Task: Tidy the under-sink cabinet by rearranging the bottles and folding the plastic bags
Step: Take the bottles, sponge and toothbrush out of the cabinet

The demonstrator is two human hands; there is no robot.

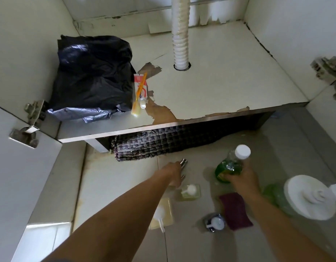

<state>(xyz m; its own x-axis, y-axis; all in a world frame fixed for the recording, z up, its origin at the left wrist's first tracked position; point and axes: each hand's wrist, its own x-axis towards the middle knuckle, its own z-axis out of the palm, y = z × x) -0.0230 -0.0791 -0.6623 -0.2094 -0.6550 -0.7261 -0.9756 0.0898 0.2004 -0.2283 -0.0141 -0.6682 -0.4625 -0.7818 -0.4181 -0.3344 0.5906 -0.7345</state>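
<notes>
A black plastic bag point(91, 76) lies bunched at the left of the cabinet floor point(220, 87). A toothpaste tube point(141, 89) and a yellow toothbrush point(137, 103) lie beside it. On the tiled floor in front, my right hand point(240, 178) is shut on a clear bottle of green liquid point(229, 165) with a white cap. My left hand point(174, 173) is closed around a small bottle with a silver top point(183, 162). Near my arms stand a pale green pump bottle point(188, 191), a yellow pump bottle point(161, 214) and a small dark pump bottle point(214, 223).
A white corrugated drain hose point(180, 35) drops through the cabinet floor. A woven mat point(163, 142) lies under the cabinet's front edge. A maroon cloth point(235, 212) and a big green container with a white lid point(307, 197) sit at the right. Door hinges point(33, 112) flank the opening.
</notes>
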